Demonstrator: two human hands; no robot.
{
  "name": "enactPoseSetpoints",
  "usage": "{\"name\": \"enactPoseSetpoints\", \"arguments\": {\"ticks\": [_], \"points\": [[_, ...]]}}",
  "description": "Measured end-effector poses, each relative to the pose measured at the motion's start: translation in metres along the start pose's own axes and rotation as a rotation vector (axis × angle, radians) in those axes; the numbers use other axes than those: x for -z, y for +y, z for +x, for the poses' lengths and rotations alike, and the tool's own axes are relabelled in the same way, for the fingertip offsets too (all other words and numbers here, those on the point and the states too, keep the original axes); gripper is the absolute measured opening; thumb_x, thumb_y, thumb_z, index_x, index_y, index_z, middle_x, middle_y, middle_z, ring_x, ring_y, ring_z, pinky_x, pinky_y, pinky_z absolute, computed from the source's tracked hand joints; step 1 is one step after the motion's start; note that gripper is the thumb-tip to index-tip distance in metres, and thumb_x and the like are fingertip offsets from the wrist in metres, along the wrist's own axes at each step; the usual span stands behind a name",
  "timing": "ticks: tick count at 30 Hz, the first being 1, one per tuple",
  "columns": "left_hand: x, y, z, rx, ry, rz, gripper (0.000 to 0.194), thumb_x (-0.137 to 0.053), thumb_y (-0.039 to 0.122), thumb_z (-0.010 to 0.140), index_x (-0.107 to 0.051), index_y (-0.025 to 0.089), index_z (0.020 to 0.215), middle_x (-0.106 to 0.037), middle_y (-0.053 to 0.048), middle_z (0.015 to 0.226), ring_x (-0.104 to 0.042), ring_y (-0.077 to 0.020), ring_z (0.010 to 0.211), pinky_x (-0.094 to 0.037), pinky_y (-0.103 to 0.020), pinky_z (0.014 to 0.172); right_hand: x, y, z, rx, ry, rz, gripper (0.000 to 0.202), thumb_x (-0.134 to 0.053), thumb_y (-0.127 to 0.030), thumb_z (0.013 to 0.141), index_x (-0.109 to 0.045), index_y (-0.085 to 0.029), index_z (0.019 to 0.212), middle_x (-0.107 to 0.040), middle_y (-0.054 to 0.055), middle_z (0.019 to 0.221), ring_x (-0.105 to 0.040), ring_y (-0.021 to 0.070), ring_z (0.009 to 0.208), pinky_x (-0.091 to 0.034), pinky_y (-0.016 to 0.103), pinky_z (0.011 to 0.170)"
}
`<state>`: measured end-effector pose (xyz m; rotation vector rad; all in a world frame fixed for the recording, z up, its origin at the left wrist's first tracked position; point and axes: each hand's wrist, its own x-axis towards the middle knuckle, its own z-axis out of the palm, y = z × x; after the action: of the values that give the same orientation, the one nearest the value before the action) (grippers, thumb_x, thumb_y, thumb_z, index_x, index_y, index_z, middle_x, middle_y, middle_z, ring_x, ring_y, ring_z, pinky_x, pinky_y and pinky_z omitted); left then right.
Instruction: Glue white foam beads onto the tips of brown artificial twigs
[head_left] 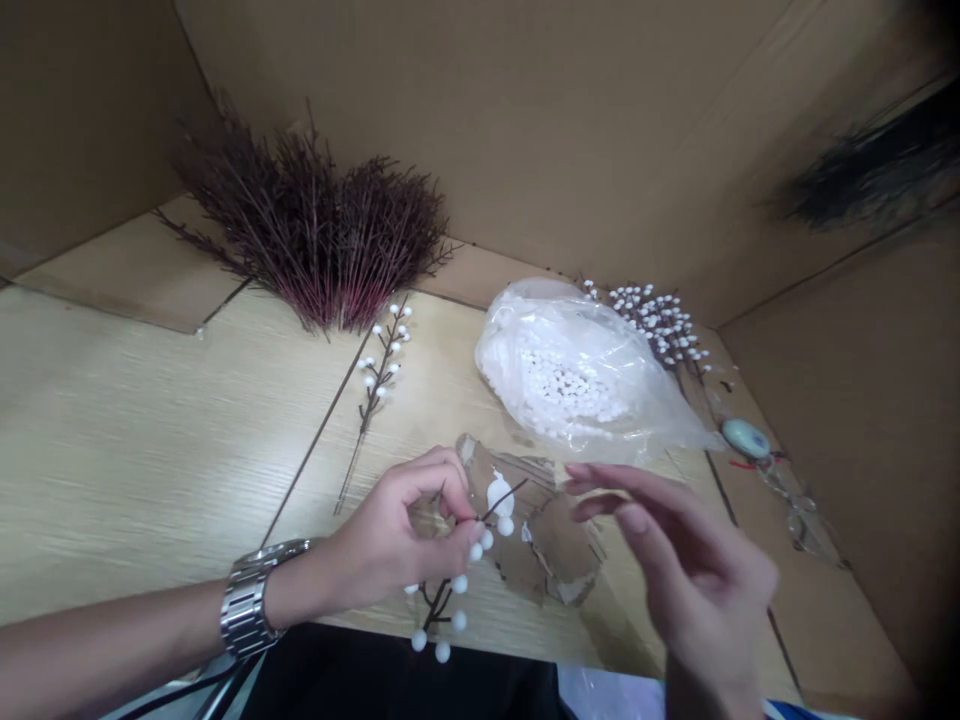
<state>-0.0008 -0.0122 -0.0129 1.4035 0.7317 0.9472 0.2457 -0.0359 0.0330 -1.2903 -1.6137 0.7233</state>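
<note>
My left hand [424, 520], with a metal watch on the wrist, pinches a dark brown artificial berry twig [438, 604] between thumb and forefinger. White beads sit on several of its branch ends, and one bare tip points up to the right. Beneath it lies a torn piece of cardboard [566, 540] bearing a white glue-like blob [500, 494]. To the right, above the table, my right hand [682, 555] is half curled with thumb and fingers apart; nothing shows between them. Another finished-looking berry twig [382, 378] rests on the table to the left of the cardboard.
A clear plastic bag [585, 375] of white beads lies beyond my hands. Bare brown twigs [322, 230] are heaped at the back left. White-beaded twigs [660, 320] lie behind the bag. A pale green oval object [745, 438] and eyeglasses [802, 510] are at right. Cardboard walls [525, 130] surround the table.
</note>
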Motion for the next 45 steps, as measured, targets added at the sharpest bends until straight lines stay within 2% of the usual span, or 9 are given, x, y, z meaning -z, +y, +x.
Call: {"name": "enactPoseSetpoints", "arguments": {"ticks": [4, 7, 13, 20, 26, 29, 33, 39, 45], "points": [[0.0, -0.005, 0.001, 0.007, -0.009, 0.013, 0.018, -0.07, 0.023, 0.091, -0.06, 0.018, 0.077, -0.058, 0.0, 0.083, -0.054, -0.0158, 0.076, -0.045, -0.031, 0.072, 0.03, 0.014, 0.055, 0.043, -0.105, -0.509, 0.017, -0.065, -0.037, 0.094, -0.077, -0.024, 0.096, -0.08, 0.006, 0.094, -0.075, 0.0243, 0.085, -0.059, 0.036, 0.075], [-0.001, -0.007, 0.002, 0.011, -0.012, 0.021, 0.018, -0.07, 0.022, 0.091, -0.061, 0.018, 0.077, -0.06, -0.001, 0.083, -0.054, -0.0157, 0.076, -0.045, -0.031, 0.072, 0.026, 0.037, 0.095, 0.034, -0.328, -0.773, 0.026, -0.054, -0.031, 0.099, -0.074, -0.02, 0.11, -0.078, 0.01, 0.111, -0.073, 0.0268, 0.099, -0.056, 0.04, 0.088], [-0.002, -0.007, 0.003, 0.054, -0.02, -0.006, 0.017, -0.069, 0.023, 0.092, -0.061, 0.017, 0.078, -0.061, -0.001, 0.083, -0.054, -0.0152, 0.076, -0.045, -0.03, 0.071, 0.008, 0.083, 0.127, -0.014, -0.382, -0.807, 0.023, -0.057, -0.022, 0.094, -0.074, -0.02, 0.11, -0.078, 0.011, 0.105, -0.072, 0.0256, 0.09, -0.054, 0.036, 0.083], [-0.003, -0.011, 0.004, 0.099, -0.03, -0.014, 0.018, -0.069, 0.025, 0.092, -0.061, 0.018, 0.078, -0.06, 0.001, 0.083, -0.053, -0.0149, 0.076, -0.043, -0.029, 0.072, 0.013, 0.098, 0.126, -0.001, -0.315, -0.711, 0.023, -0.054, -0.029, 0.097, -0.074, -0.02, 0.103, -0.077, 0.01, 0.099, -0.07, 0.0254, 0.09, -0.053, 0.037, 0.081], [-0.002, -0.012, 0.004, 0.156, -0.074, -0.004, 0.022, -0.07, 0.035, 0.093, -0.064, 0.017, 0.082, -0.057, 0.001, 0.082, -0.052, -0.0152, 0.076, -0.041, -0.028, 0.069, 0.015, 0.042, 0.097, 0.15, -0.209, -0.319, 0.009, -0.071, -0.031, 0.091, -0.074, -0.023, 0.091, -0.075, 0.003, 0.088, -0.068, 0.0179, 0.078, -0.054, 0.03, 0.072], [-0.002, -0.011, 0.005, 0.16, -0.103, 0.012, 0.02, -0.072, 0.035, 0.092, -0.068, 0.017, 0.085, -0.059, 0.0, 0.085, -0.055, -0.0159, 0.08, -0.043, -0.029, 0.073, 0.004, 0.012, 0.079, 0.195, -0.442, 0.042, 0.011, -0.073, -0.02, 0.089, -0.079, -0.027, 0.097, -0.075, 0.002, 0.091, -0.069, 0.0164, 0.083, -0.055, 0.028, 0.07], [-0.001, -0.008, 0.007, 0.152, -0.15, -0.01, 0.013, -0.073, 0.031, 0.092, -0.072, 0.018, 0.092, -0.063, -0.001, 0.092, -0.061, -0.0168, 0.089, -0.046, -0.03, 0.082, -0.015, 0.005, 0.064, 0.093, -0.702, 0.298, 0.023, -0.067, -0.014, 0.093, -0.078, -0.029, 0.108, -0.075, 0.001, 0.097, -0.069, 0.0126, 0.086, -0.055, 0.026, 0.076], [0.001, -0.006, 0.009, 0.195, -0.182, -0.027, 0.014, -0.073, 0.032, 0.092, -0.073, 0.018, 0.091, -0.064, -0.002, 0.096, -0.063, -0.0187, 0.094, -0.048, -0.033, 0.087, -0.027, 0.014, 0.058, -0.113, -0.76, 0.347, 0.014, -0.068, -0.019, 0.093, -0.075, -0.025, 0.104, -0.075, 0.0, 0.093, -0.069, 0.0113, 0.083, -0.054, 0.023, 0.073], [0.004, -0.005, 0.012, 0.211, -0.194, -0.017, 0.013, -0.075, 0.029, 0.089, -0.072, 0.017, 0.087, -0.062, 0.0, 0.089, -0.059, -0.0158, 0.084, -0.048, -0.03, 0.078, -0.026, 0.014, 0.059, -0.051, -0.808, 0.359, 0.014, -0.067, -0.016, 0.094, -0.077, -0.021, 0.102, -0.075, 0.003, 0.095, -0.068, 0.0117, 0.086, -0.053, 0.024, 0.076]]}}
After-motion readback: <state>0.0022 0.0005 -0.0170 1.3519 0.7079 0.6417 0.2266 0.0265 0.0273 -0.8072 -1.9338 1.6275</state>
